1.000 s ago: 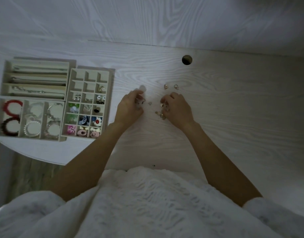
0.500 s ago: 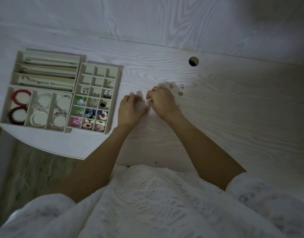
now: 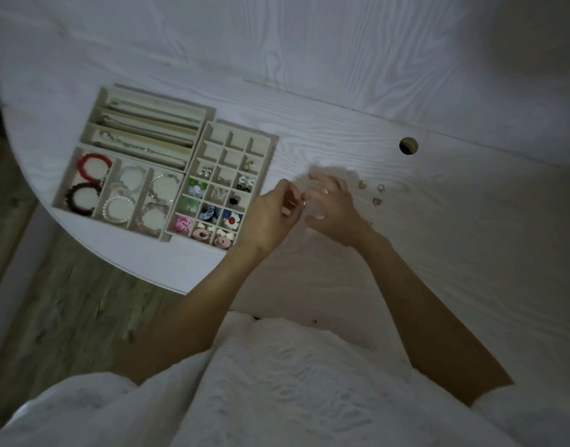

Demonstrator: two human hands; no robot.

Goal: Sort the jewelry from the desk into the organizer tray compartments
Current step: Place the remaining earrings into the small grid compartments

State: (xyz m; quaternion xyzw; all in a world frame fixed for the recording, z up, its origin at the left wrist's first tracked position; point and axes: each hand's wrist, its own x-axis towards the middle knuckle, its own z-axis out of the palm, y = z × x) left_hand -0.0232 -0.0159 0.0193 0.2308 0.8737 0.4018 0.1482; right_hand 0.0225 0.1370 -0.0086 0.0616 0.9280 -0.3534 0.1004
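Earring (image 3: pixel 304 203) pinched by left hand (image 3: pixel 270 217) fingers beside tray (image 3: pixel 266 141), probably for sorting; right hand (image 3: pixel 333 209) fingers spread, steadying.

A home bedroom or study: white wood-grain desk (image 3: pixel 406 253) (cable hole (image 3: pixel 408 145) included), jewelry organizer tray (image 3: pixel 267 146), wood floor (image 3: pixel 51 301).

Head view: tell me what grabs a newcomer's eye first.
Both hands meet mid-desk, the left hand and right hand pinching a tiny piece between them. To their left sits the organizer tray, with colourful earrings and a red bracelet. Three small pieces lie loose to the right.
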